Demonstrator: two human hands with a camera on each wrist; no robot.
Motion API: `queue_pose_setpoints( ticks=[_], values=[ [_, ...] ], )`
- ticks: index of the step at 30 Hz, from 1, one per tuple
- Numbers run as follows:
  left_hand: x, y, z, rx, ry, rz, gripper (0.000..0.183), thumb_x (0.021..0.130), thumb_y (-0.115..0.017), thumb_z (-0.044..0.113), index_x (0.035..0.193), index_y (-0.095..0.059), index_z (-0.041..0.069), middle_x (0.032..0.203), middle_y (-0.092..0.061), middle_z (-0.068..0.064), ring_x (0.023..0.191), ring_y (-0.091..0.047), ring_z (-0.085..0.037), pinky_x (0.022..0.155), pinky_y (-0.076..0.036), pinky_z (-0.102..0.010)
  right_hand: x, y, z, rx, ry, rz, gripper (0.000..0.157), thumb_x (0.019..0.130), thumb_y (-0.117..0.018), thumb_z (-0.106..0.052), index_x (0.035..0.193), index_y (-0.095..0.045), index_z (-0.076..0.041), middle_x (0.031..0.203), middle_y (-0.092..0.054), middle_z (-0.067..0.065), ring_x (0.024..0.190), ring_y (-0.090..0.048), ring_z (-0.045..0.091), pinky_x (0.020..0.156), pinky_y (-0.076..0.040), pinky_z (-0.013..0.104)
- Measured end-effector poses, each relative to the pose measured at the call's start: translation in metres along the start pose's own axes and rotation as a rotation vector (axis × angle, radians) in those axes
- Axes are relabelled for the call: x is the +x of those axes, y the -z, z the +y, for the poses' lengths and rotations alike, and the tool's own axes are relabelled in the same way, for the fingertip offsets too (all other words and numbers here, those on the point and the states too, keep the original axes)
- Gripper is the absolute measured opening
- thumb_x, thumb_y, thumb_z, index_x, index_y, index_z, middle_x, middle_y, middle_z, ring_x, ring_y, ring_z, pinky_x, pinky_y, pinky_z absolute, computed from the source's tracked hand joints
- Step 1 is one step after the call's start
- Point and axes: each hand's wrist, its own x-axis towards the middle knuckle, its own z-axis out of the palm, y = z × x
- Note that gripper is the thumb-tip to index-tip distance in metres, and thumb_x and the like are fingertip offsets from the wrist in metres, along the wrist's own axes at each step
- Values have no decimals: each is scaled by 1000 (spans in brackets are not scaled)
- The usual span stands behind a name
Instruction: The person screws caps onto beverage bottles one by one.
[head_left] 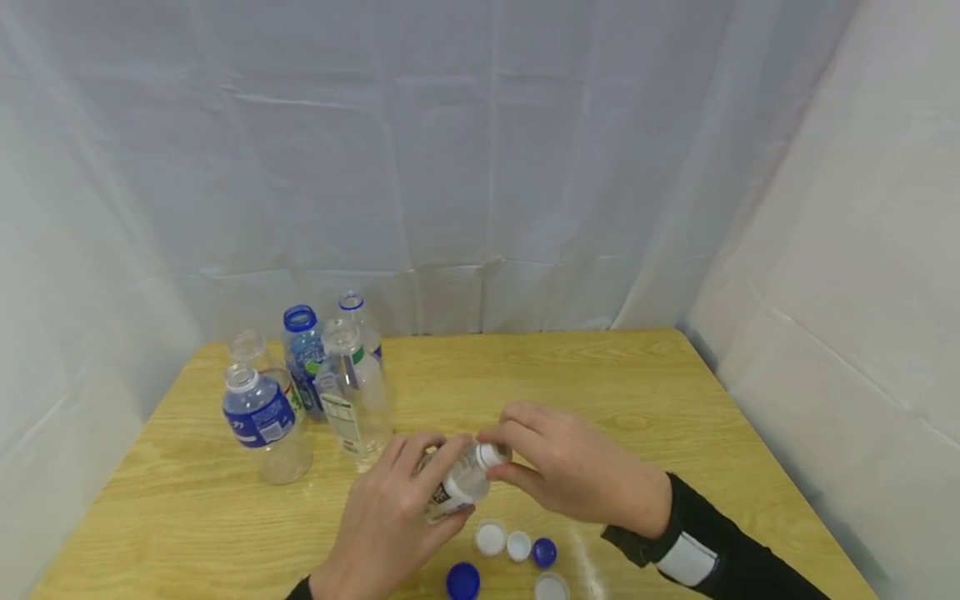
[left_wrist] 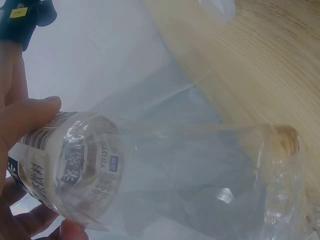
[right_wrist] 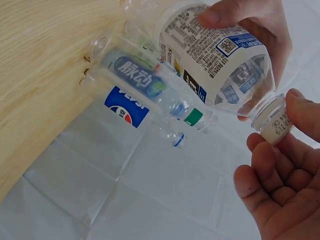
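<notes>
Head view: left hand [head_left: 393, 504] grips clear bottle [head_left: 469, 478] above surface [head_left: 600, 375], probably bracing it; tilt presents top toward right hand [head_left: 573, 467], which pinches white cap [right_wrist: 275, 121], seemingly for twisting.

We see a colourless, see-through held bottle [head_left: 471, 477] whose white label [right_wrist: 192, 45] carries black and blue print; its screw cap [right_wrist: 276, 122] is white with dark characters. Among the others we note a blue-tinted bottle [head_left: 303, 358], a clear bottle [head_left: 283, 458] wrapped in blue and white, and a Pepsi label [right_wrist: 126, 107] of blue, white and red. Our loose blue caps [head_left: 463, 581] and white caps [head_left: 491, 538] dot a yellowish wood-grain tabletop [head_left: 600, 375]. The sleeve [head_left: 757, 568] is black, the curtain [head_left: 450, 167] pale grey.
</notes>
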Motion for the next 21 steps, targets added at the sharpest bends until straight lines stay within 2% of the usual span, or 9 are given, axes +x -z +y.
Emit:
queue_pose_setpoints(
  ticks=[6, 13, 18, 21],
  values=[
    [1, -2, 2, -19, 25, -3, 89, 65, -95, 42, 142, -56, 20, 120, -61, -3, 101, -61, -15, 69, -58, -28, 2, 3, 4, 52, -11, 17, 30, 100, -66, -23, 125, -64, -7, 113, -63, 1, 92, -62, 7, 76, -50, 10],
    [2, -4, 2, -38, 56, -11, 100, 66, -92, 53, 148, -50, 14, 129, -61, -4, 111, -62, -18, 75, -60, -33, 4, 9, 11, 94, -35, 35, 29, 101, -64, -21, 125, -65, -5, 116, -64, 3, 92, -62, 7, 76, -50, 11],
    [0, -3, -2, -20, 56, 16, 98, 69, -88, 55, 147, -49, 11, 132, -62, -6, 116, -63, -23, 80, -61, -40, 4, 24, 21, 101, -82, 37, 29, 100, -65, -17, 127, -65, -5, 119, -64, 3, 95, -62, 8, 76, -51, 13],
    [0, -1, -4, 1, 63, 2, 93, 71, -88, 52, 146, -51, 11, 130, -61, -6, 115, -63, -23, 82, -61, -40, 3, 35, 30, 102, -122, 34, 30, 99, -66, -14, 128, -65, -6, 121, -64, 5, 97, -64, 9, 76, -53, 16]
  ],
)
